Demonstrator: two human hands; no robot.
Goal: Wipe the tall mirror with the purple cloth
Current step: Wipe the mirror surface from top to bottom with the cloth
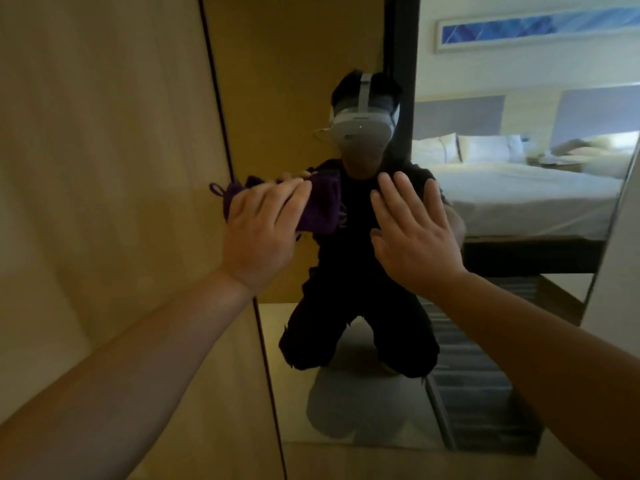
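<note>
The left hand (pixel 263 230) is closed around the purple cloth (pixel 322 206), fingers laid over its top, pressing it against the tall mirror (pixel 346 410) just inside the glass's left edge. The right hand (pixel 412 233) is spread flat and empty, fingers straight and slightly apart, its palm toward the mirror a little to the right of the cloth; whether it touches the glass cannot be told. The cloth is a deep violet, soft and bunched into thick folds, with a small loop sticking out past the mirror's left edge over the wooden panel (pixel 104 168) beside it. Part of the cloth is hidden under the hand.

The mirror runs from the floor upward, its left edge a thin dark line against the tan panel. In the glass a kneeling person in dark clothes wears a grey headset (pixel 362 128). Farther back in the reflection, right of that figure, is a bed (pixel 519 192) with white sheets and pillows, and above it a long blue framed picture (pixel 540 26).
</note>
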